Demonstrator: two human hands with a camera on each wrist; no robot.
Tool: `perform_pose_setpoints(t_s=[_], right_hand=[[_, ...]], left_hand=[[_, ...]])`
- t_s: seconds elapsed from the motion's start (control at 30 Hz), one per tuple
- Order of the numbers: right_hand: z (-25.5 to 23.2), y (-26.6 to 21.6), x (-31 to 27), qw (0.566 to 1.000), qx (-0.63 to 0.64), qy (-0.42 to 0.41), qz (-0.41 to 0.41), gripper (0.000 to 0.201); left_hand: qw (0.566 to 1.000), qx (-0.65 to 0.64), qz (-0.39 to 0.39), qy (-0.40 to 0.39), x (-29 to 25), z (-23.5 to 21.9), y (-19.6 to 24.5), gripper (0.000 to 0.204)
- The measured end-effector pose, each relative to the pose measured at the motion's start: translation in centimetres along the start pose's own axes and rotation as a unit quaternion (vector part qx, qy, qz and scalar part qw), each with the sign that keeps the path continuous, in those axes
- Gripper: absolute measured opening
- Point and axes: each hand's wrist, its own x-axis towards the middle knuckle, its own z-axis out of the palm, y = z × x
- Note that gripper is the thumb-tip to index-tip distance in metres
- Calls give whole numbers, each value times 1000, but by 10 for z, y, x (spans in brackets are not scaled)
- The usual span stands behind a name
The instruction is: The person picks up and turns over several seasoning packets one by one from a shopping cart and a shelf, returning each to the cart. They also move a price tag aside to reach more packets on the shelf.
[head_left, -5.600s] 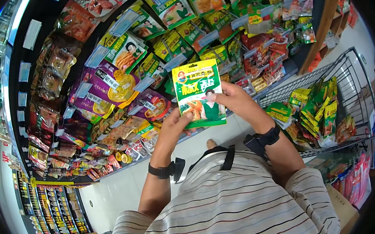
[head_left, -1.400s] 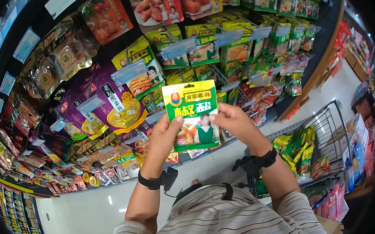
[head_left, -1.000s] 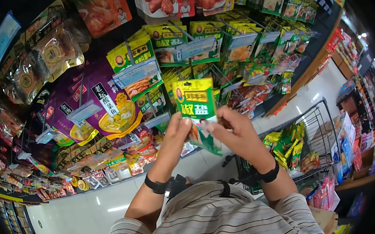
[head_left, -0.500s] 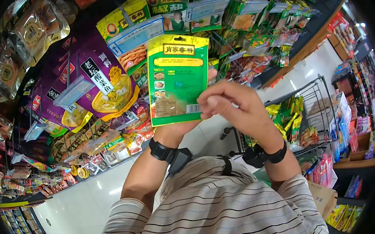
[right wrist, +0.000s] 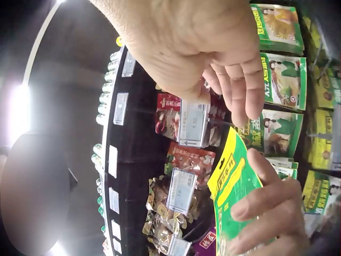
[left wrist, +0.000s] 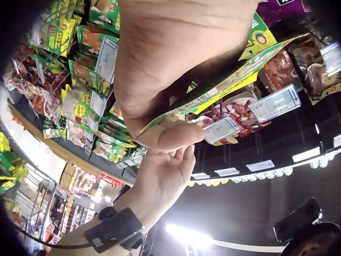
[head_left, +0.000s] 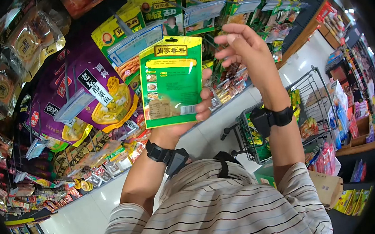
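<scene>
The left hand (head_left: 203, 99) holds a green and yellow seasoning packet (head_left: 172, 80) upright from behind, its printed back facing the head camera. In the right wrist view the fingers of that left hand (right wrist: 274, 210) wrap over the edge of the packet (right wrist: 234, 186). Seen from the left wrist, the packet (left wrist: 229, 80) lies edge-on between the palm and fingers of the left hand (left wrist: 176, 58). Raised to the right of the packet and apart from it is the right hand (head_left: 248, 53), its fingers loosely bent and holding nothing; it also shows in the right wrist view (right wrist: 213, 58).
Hooks with price tags carry green packets (head_left: 199, 17), purple pouches (head_left: 101, 86) and brown packs (head_left: 27, 46) on the shelf ahead. A wire cart (head_left: 316, 102) with green and yellow packets stands at the right. A cardboard box (head_left: 327, 187) sits at lower right.
The packet was turned from its picture front to its printed back and is now held by the left hand alone. The right hand has left it, moving up and right.
</scene>
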Motion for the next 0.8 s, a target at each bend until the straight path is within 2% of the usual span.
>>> perform_pose_setpoints(t_s=[0.1,0.2,0.27,0.4,0.43,0.5,0.53,0.57,0.6,0.63,0.73,0.8], right_hand=[[3,-2,9,1000,21,1,-1,47],[1,1,22,998,63,-19,-6,57],[1,1,27,994,102,-43,-13,62],[6,-4,34,985,164,-58,5,66],[8,-5,36,982,184,-49,6,53],[7,-4,44,977,201,-77,6,53],[6,-3,48,974,208,-92,9,54],[7,-3,49,973,212,-88,7,40],[6,-4,51,971,217,-98,13,36],[5,-4,52,969,223,-109,20,33],[5,-7,51,966,228,-115,34,25],[4,-12,48,964,231,-127,41,25]], left_hand=[[999,-9,-24,-28,5,-11,3,68],[1000,13,-22,-9,5,-10,5,70],[999,39,-1,12,4,-3,6,68],[996,73,42,22,2,-17,14,66],[994,86,58,23,0,-20,16,65],[990,104,87,49,-7,-24,17,55],[980,144,99,95,-8,-24,19,52],[967,181,111,140,-9,-23,21,49],[950,218,124,186,-10,-23,24,45],[952,234,120,157,-12,-28,31,33],[925,267,186,198,-6,-25,31,26],[917,283,196,200,-7,-31,34,23]])
